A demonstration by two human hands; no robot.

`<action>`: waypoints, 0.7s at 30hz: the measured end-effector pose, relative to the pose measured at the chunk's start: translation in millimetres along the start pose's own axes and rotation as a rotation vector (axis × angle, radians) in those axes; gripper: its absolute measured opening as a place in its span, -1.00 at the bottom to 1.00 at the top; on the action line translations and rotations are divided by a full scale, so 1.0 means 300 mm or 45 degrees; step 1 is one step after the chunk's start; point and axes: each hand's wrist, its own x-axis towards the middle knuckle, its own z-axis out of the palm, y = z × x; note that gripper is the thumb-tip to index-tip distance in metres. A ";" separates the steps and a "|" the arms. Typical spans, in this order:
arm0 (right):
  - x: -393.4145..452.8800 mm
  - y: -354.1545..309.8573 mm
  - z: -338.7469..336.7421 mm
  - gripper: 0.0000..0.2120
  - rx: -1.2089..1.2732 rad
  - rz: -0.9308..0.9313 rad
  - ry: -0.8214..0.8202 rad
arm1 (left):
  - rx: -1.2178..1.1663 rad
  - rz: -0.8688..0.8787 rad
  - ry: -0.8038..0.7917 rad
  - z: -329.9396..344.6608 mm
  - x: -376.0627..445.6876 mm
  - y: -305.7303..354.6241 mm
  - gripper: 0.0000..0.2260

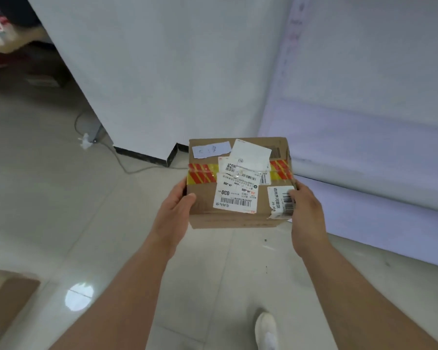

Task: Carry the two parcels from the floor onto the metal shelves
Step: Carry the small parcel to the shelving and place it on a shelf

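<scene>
A person looks down at a brown cardboard parcel (239, 181) held out in front of them, clear of the pale glossy tiled floor (48, 198). The box carries several white shipping labels and a band of red and yellow striped tape across its top. The left hand (176, 210) grips the parcel's left side, thumb on top. The right hand (305, 210) clasps the right side, thumb resting over a barcode sticker. A second brown cardboard box (8, 296) sits on the floor at the lower left edge. One white shoe (266, 329) shows below. White panels (175, 72) stand ahead.
</scene>
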 end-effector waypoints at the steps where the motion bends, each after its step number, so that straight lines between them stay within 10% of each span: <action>1: 0.012 -0.004 -0.027 -0.65 0.013 -0.001 0.023 | 0.009 -0.003 -0.023 0.031 0.014 0.006 -0.63; 21: 0.546 -0.153 -0.512 -0.68 0.133 -0.046 0.219 | 0.131 0.006 -0.297 0.715 0.403 0.117 -0.60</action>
